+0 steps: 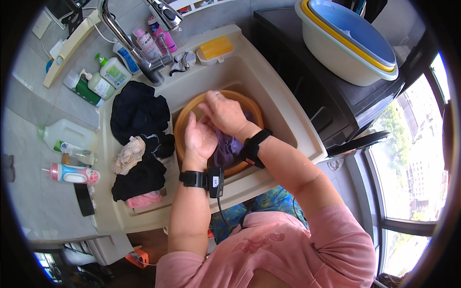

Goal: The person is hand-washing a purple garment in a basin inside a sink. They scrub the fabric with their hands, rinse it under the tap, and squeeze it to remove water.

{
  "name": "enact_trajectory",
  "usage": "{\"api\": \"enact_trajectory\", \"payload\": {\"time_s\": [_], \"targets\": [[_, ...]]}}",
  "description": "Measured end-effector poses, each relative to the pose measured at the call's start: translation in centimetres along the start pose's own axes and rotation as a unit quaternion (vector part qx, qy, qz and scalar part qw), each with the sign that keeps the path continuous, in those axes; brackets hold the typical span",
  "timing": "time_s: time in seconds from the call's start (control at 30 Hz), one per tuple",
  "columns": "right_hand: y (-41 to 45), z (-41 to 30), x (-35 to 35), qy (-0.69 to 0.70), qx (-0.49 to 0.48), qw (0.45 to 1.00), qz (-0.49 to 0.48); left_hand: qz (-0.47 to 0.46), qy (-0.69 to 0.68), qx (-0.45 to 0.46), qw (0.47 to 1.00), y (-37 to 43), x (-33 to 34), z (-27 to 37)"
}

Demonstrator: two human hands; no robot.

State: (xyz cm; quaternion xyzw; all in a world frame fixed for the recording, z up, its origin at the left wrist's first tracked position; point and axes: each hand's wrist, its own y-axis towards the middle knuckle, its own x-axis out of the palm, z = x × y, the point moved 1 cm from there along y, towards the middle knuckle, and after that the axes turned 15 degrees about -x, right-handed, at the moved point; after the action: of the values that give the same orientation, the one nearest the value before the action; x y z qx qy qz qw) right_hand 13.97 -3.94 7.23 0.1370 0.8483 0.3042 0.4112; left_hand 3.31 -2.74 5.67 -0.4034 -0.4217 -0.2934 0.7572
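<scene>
An orange-brown plastic basin (181, 118) stands inside the beige laundry sink (275, 97). Purple wet cloth (227, 149) lies in it, partly hidden under my right hand and wrist. My left hand (201, 137) is over the basin, palm up, with its fingers apart and nothing seen in it. Close above it, my right hand (225, 111) is turned back up with fingers bent; whether it holds anything is hidden. A ring is on one of its fingers. Dark clothes (138, 109), a beige cloth (129, 154) and a pink cloth (144, 199) lie on the sink's left ledge.
A chrome faucet (124, 37) rises behind the basin. Yellow soap (216, 46) in a white dish and a grey cloth (183, 62) sit on the back rim. Several bottles (115, 72) line the left wall. Stacked tubs (342, 54) stand on a black cabinet at right.
</scene>
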Motion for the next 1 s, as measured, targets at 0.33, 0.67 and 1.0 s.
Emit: {"api": "enact_trajectory", "payload": {"time_s": [0.33,0.67,1.0], "targets": [[-0.4,-0.9,0.4,-0.071,-0.150,0.984,-0.069,-0.009,0.004,-0.002,1.000,-0.6,0.9,-0.3],[-0.3,-1.4,0.4,-0.120,-0.150,0.979,-0.071,-0.013,0.000,0.004,1.000,-0.8,1.2,-0.4],[0.0,3.9,0.1,0.158,0.173,0.970,0.062,-0.023,0.030,-0.037,0.999,-0.3,1.1,-0.5]]}}
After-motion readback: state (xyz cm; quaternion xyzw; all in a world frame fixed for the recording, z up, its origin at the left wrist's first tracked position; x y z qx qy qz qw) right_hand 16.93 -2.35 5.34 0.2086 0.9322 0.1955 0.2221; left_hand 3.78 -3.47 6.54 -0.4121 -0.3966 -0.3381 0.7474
